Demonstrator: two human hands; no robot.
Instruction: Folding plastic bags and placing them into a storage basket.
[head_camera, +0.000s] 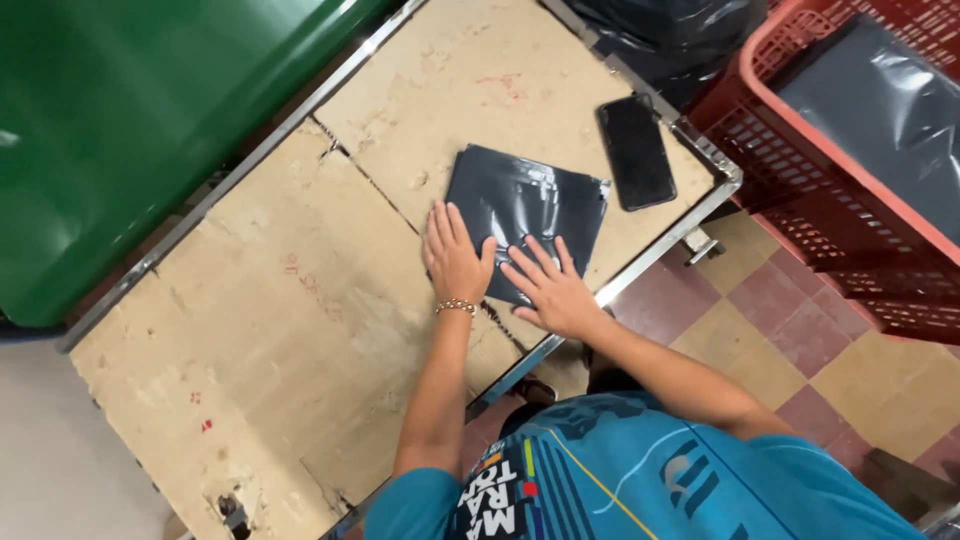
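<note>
We saw the dark plastic packet (525, 215) lying flat on the worn table (300, 300), near its edge at four o'clock. Nearly square, it was turned so that its corners pointed toward twelve and three; we could not pick out a clear long axis. Its glossy, wrinkled film caught the light. Our left hand (455, 258) and right hand (552, 288) pressed open-palmed on its near edge, side by side, fingers spread. A black phone (636, 152) lay at two o'clock of it.
</note>
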